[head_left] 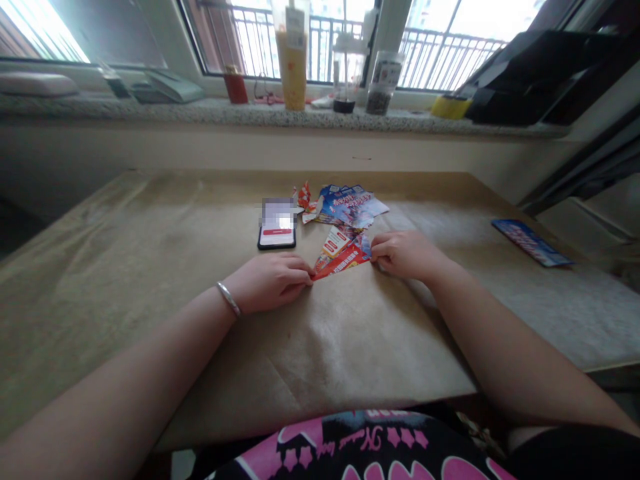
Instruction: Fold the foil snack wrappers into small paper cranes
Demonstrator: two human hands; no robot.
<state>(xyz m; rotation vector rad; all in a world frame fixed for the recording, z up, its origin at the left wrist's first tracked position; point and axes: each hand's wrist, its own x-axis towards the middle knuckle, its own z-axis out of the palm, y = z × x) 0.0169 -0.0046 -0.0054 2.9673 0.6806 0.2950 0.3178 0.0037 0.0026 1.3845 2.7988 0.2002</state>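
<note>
A folded piece of printed paper [345, 259], mostly red with a pale patch and blue bits, lies on the table between my hands. Its near edge slants up from left to right. My left hand [274, 279], with a silver bangle at the wrist, has its fingers closed at the paper's left corner. On the opposite side, my right hand [404, 253] pinches the right corner. Just beyond the paper is a pile of blue printed leaflets [350, 205]. Small folded orange-and-white paper pieces [306, 200] rest left of that pile.
A phone [277, 233] with a lit screen lies left of the paper. One blue leaflet [530, 243] is at the table's right side. Along the granite windowsill [190, 115] stand a tall yellow-filled container [294, 70], a red jar [235, 87], clear cups and yellow tape [450, 107].
</note>
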